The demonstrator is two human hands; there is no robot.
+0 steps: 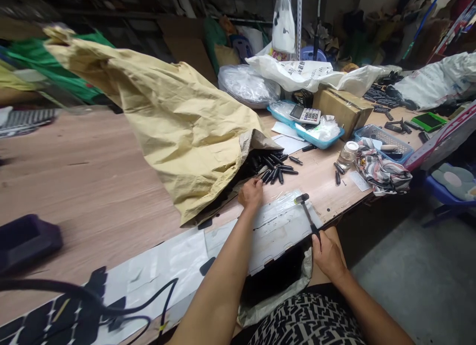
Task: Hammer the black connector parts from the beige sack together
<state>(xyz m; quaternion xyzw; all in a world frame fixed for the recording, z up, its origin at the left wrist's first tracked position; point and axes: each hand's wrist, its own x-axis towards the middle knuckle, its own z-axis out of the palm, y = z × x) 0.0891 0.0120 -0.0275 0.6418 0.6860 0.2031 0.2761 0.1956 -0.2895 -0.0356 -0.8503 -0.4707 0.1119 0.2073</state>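
My left hand [251, 193] reaches into the mouth of a big yellow paper sack [174, 122] lying on the wooden table [92, 171]. Its fingers are curled among small black cylindrical parts [273, 169] spilling from the sack. My right hand [327, 256] is closed on the black handle of a small hammer [307, 211], whose metal head rests on a grey plate [275, 226] at the table's edge. A sack with a dark inside [275, 285] hangs open below the plate, on my lap.
Behind the parts stand a blue tray with a calculator [305, 115], a cardboard box [342, 109], a blue basket [383, 139], a small jar [347, 154] and a patterned cloth [383, 171]. White plastic bags lie further back. A black cable [111, 305] and dark box [26, 238] sit at the left.
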